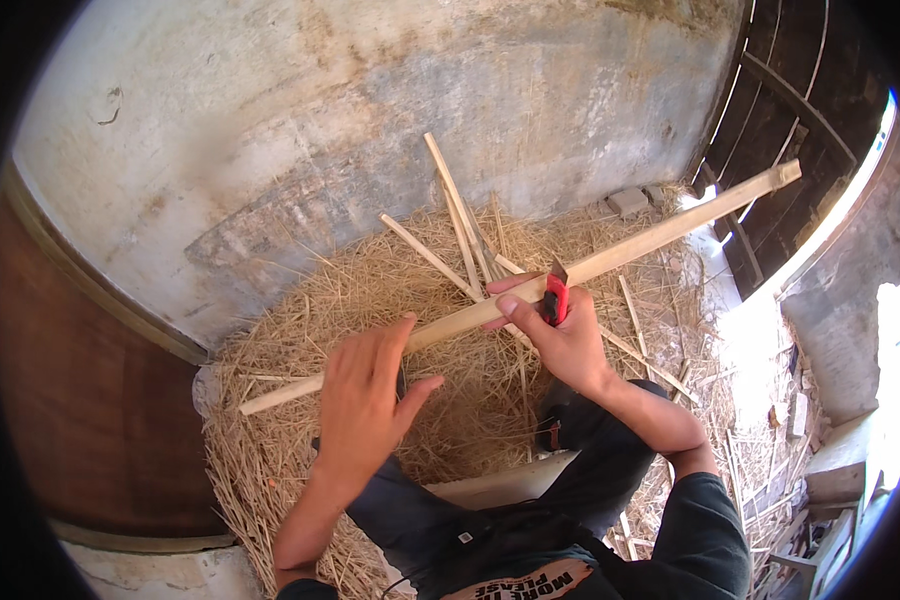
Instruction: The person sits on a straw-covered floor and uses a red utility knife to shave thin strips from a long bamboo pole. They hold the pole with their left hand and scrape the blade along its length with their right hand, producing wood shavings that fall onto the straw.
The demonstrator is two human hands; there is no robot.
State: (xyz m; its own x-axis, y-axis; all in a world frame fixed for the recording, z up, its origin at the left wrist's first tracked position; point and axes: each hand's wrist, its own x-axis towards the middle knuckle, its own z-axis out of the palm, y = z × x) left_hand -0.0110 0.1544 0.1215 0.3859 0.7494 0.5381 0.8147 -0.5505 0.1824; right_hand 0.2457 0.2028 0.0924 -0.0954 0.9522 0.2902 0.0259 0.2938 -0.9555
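Note:
A long, pale strip, apparently split bamboo point(650, 240), slants in front of me from low left to upper right. My left hand point(365, 385) lies across its lower left part, fingers stretched out and thumb apart. Whether the palm touches the strip is hidden. In my right hand point(575, 345) is a red utility knife point(555, 300) with its short dark blade pointing up, just at the strip's near edge. The right thumb rests against the strip, and other fingers show beyond it.
Straw and shavings point(280, 480) cover the ground around my legs. Several thin pale sticks point(450, 190) lean or lie beyond the strip, near the stained wall point(370, 100). A brown panel point(100, 390) stands left; a dark slatted door point(800, 100) is at upper right. Rubble point(798, 415) lies right.

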